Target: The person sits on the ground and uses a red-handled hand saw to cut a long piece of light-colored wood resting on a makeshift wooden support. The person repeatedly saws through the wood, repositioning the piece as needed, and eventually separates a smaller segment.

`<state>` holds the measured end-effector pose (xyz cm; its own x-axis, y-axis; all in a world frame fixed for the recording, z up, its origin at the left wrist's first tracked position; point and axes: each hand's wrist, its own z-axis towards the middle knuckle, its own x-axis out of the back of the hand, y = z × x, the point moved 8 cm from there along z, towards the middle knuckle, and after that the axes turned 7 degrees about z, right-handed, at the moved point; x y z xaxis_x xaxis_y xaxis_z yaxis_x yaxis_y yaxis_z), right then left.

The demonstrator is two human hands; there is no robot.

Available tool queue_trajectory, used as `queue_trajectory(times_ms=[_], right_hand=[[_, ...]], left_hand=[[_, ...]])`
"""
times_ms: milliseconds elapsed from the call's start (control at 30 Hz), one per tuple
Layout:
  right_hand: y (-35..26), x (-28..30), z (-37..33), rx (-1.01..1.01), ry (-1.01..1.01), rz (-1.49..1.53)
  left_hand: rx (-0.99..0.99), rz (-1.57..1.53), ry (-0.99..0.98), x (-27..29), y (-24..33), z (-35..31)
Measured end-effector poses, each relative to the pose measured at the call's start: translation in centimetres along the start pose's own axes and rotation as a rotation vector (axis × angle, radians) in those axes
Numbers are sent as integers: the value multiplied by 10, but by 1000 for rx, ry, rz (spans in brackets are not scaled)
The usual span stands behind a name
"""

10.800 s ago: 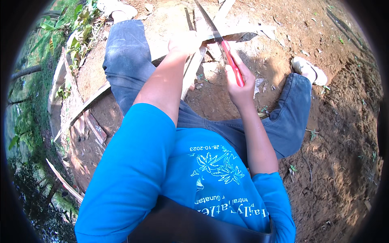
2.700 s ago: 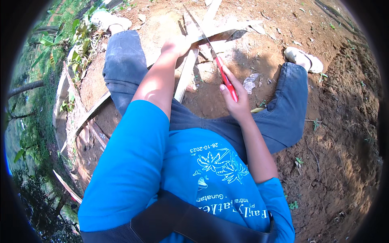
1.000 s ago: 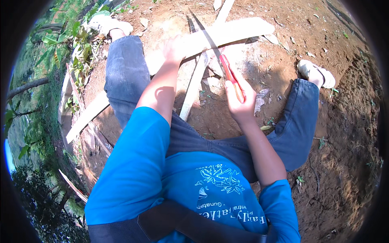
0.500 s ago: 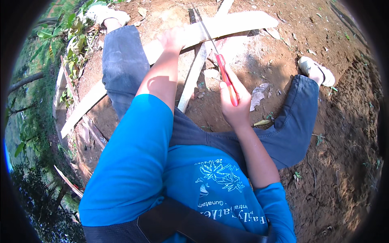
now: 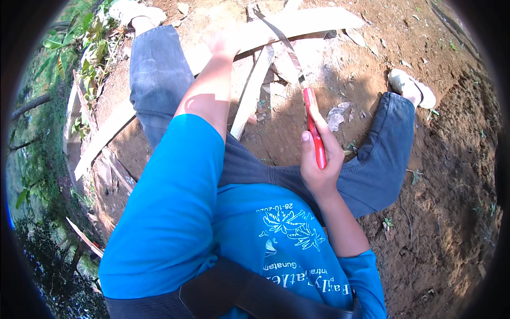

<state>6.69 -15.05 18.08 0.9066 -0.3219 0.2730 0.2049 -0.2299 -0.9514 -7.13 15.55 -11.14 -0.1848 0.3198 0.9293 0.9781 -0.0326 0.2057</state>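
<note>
A long pale wooden plank (image 5: 324, 22) lies bent-looking across the top of the view, running down to the lower left past my left leg. My left hand (image 5: 223, 42) presses down on the plank and grips it; strong glare washes out its fingers. In my right hand (image 5: 325, 162) is the red handle of a hand saw (image 5: 292, 57), with my thumb along the handle's side. The saw's thin curved blade slants up and left across the plank, right of my left hand. Under the plank, a narrow wooden stick (image 5: 251, 98) lies crosswise.
My spread legs in dark trousers (image 5: 385, 154) frame the brown soil (image 5: 446, 175). Dry leaves (image 5: 338, 114) and wood scraps lie between them. Green plants (image 5: 95, 53) and thin branches edge the left side. Another split piece of wood (image 5: 84, 236) sits at lower left.
My right hand has drawn the saw back toward my body and slightly right, and the blade looks more bowed. My left hand stays on the plank.
</note>
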Motion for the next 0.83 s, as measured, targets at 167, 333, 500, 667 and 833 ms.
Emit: queue_trajectory(times_ms=[167, 333, 500, 667, 833], right_hand=[[-1, 25, 11, 3, -75, -31], [12, 9, -7, -9, -94, -71], [5, 12, -4, 92, -48, 8], [-2, -6, 46, 222, -30, -27], [12, -19, 77, 183, -55, 0]], left_hand=[[19, -78, 22, 2, -1, 1], [-74, -139, -29, 12, 20, 6], [-73, -100, 71, 23, 31, -5], [-50, -103, 68, 18, 30, 5], [-69, -110, 18, 39, 35, -11]])
